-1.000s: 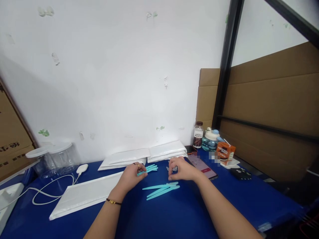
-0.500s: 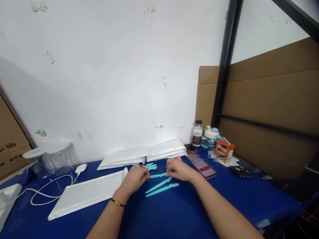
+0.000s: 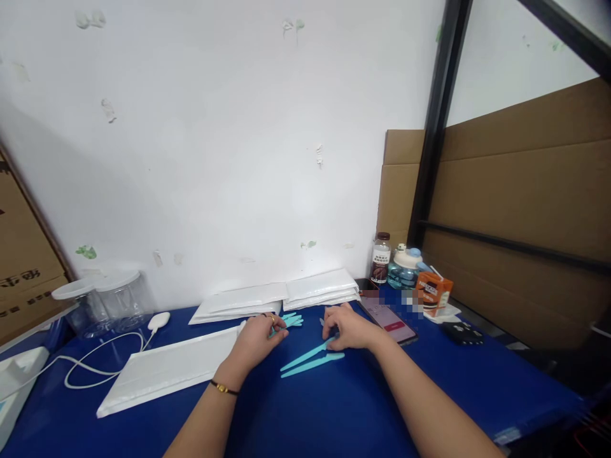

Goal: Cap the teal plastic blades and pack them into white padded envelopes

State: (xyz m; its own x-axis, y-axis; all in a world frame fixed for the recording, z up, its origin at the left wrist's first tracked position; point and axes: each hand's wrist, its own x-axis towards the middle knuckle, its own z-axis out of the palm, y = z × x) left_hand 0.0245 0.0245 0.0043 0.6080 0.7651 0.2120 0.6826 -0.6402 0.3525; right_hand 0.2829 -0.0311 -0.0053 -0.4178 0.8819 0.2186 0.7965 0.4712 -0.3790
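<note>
My left hand (image 3: 261,336) has its fingers curled over a slim teal plastic stick, shaped like an eyebrow razor, which is mostly hidden under them. Just beyond its fingertips lies a small pile of similar teal razors (image 3: 292,320). My right hand (image 3: 344,327) pinches down at the right end of another teal razor (image 3: 305,357) on the table. Closer to me, a second teal razor (image 3: 312,365) lies flat, almost parallel to it. A small pale, translucent piece (image 3: 322,322) shows beside the right index finger; what it is I cannot tell.
White padded mailers (image 3: 319,287) are stacked along the wall. One more mailer (image 3: 176,366) lies at left, near a white cable (image 3: 102,375) and clear lidded containers (image 3: 119,305). At right are a phone (image 3: 389,318), a bottle (image 3: 380,259), a jug (image 3: 403,273) and an orange carton (image 3: 433,292).
The teal razor stretched between both hands no longer spans them. My left hand has shifted slightly toward the pile, and my right hand has moved to the end of a razor on the table.
</note>
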